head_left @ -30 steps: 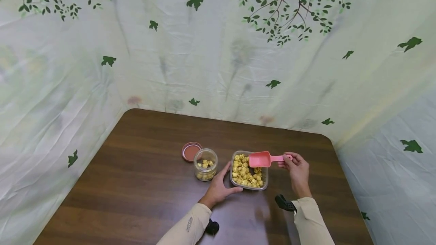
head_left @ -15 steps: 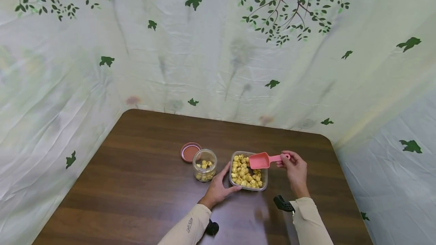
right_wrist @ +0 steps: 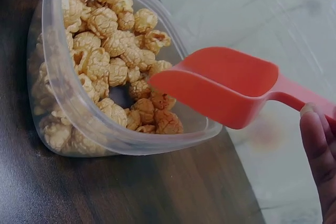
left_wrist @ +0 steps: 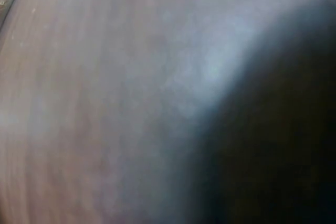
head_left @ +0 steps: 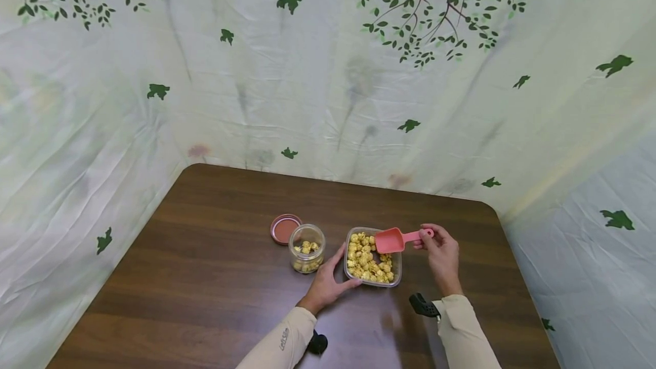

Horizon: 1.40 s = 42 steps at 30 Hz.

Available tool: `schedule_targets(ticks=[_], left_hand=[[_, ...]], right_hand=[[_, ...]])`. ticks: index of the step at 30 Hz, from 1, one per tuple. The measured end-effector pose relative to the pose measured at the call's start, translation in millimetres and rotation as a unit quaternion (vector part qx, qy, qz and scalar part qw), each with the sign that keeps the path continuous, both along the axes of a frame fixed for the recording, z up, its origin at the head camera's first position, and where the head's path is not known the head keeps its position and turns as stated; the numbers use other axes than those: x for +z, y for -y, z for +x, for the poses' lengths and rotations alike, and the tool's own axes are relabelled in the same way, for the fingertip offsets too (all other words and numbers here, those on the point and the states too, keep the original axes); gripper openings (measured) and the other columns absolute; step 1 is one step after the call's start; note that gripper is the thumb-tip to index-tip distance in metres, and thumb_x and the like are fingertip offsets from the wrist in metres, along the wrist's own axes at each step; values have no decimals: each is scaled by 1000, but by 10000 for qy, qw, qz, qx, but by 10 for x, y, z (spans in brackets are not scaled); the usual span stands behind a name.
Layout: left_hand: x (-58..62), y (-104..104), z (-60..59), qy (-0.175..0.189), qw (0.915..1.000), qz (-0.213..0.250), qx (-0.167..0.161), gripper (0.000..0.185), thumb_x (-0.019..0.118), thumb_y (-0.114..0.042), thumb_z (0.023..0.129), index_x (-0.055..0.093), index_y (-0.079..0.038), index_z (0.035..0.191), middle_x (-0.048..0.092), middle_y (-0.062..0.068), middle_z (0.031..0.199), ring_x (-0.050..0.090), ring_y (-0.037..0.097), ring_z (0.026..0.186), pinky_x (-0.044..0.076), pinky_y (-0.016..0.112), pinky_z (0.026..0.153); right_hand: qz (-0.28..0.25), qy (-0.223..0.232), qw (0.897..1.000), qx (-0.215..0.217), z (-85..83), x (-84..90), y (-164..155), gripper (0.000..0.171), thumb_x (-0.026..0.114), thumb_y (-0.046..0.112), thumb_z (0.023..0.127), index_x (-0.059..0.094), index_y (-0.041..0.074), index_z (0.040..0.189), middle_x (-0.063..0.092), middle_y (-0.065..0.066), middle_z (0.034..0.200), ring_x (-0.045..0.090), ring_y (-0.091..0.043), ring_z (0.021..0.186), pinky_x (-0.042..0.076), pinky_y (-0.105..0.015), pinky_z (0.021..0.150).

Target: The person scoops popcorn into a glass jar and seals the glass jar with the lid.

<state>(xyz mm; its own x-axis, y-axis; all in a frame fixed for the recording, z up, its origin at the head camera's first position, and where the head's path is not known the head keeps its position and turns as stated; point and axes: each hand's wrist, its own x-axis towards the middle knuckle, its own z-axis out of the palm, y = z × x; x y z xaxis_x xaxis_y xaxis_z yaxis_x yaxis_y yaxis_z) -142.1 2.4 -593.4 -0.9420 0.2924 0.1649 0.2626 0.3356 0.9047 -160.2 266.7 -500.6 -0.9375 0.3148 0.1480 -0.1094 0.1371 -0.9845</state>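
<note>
While the left hand (head_left: 328,285) braces the popcorn tub (head_left: 372,257), the right hand (head_left: 439,250) pinches an empty scoop (head_left: 392,240) just above; a deep, level dig suits best.

Staged recording booth: wooden table (head_left: 215,278) enclosed by tree-printed fabric backdrop (head_left: 328,73).

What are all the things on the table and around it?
popcorn tub: one, clear plastic, middle of the table, holds popcorn
popcorn: many yellow pieces, in the tub and the jar
scoop: one, pink, empty, over the tub's far right corner
jar: one, clear, open, left of the tub
lid: one, reddish, flat, behind the jar
table: one, dark brown wood
curtain: pale, printed with green leaves, behind the table
left hand: touches the tub's near left side
right hand: pinches the scoop's handle
</note>
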Motion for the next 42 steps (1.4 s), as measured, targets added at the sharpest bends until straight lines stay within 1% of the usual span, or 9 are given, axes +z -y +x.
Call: schedule_targets(ticks=[5,10,14,18,21,25,28,35,42], left_hand=[[9,5,6,80,9999,-70,-2,95,82,-37,76,30,-13,152,42,20,147,40,35,134,32,51,108],[14,11,6,129,9999,-111,0,95,82,-36,75,31,-13,152,43,23,144,41,36,132,33,52,107],[8,13,8,136,9998,-168,22,95,82,-36,75,31,-13,152,45,24,142,43,36,131,34,52,107],[2,11,11,137,9997,-201,38,95,82,-36,75,32,-13,151,47,25,140,44,36,129,34,52,106],[-6,9,10,134,9997,-211,36,95,82,-37,75,32,-13,151,47,25,140,44,36,130,34,52,106],[-20,5,5,82,9996,-253,19,95,82,-38,75,31,-14,152,47,24,141,44,36,130,34,52,106],[-20,7,4,76,9997,-237,24,95,82,-38,75,31,-14,152,46,25,141,44,36,129,35,53,106],[-5,9,6,131,9998,-160,12,95,82,-37,75,31,-14,152,45,24,142,43,36,131,34,52,107],[-6,7,2,69,9997,-233,25,95,82,-37,75,31,-13,152,46,24,141,44,36,130,35,52,106]], right_hand=[[359,267,9990,40,-33,-18,6,22,61,2,93,61,-10,110,63,-26,89,65,-10,62,57,-25,63],[482,358,9981,138,-67,-55,21,24,62,4,93,61,-9,112,62,-31,93,67,-15,64,57,-26,63],[724,458,9961,232,-84,-49,49,23,62,6,93,62,-8,111,63,-27,92,66,-16,65,57,-28,64],[964,600,9930,318,-100,-67,72,21,61,5,93,62,-8,110,64,-24,89,67,-20,66,58,-35,67],[885,799,9923,340,-107,-101,77,21,61,3,93,62,-8,111,64,-23,88,67,-20,66,58,-38,69],[655,1042,9919,311,-115,-155,68,21,60,1,93,61,-9,112,64,-21,89,65,-14,65,58,-33,67],[521,1046,9926,327,-129,-189,63,22,60,0,93,59,-12,112,64,-22,88,64,-13,63,58,-30,64],[203,974,9937,524,-173,-246,68,24,57,-6,93,56,-19,113,64,-22,87,63,-10,60,58,-30,61],[321,1136,9916,538,-179,-316,91,25,57,-3,94,55,-18,113,65,-14,82,63,-10,61,57,-27,60]])
